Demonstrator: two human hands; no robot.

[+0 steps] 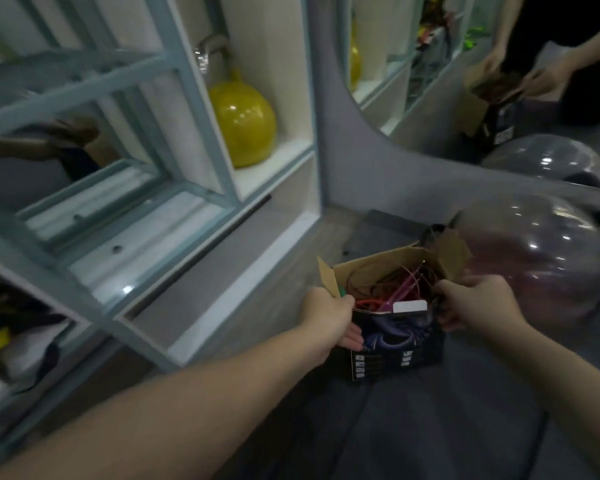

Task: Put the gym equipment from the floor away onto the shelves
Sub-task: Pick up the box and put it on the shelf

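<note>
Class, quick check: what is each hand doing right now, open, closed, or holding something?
Left hand: closed on the left edge of the open cardboard box.
Right hand: closed on the box's right edge.

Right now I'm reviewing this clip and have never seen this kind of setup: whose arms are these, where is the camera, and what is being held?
The single picture comes from a camera worn on a person's head, looking down at their own arms. The left hand and right hand grip opposite sides of an open cardboard box holding tangled cords, probably jump ropes. Beside it sits a purple exercise ball. A yellow kettlebell stands on the white shelves. The other hands at upper right are a reflection in the mirror.
</note>
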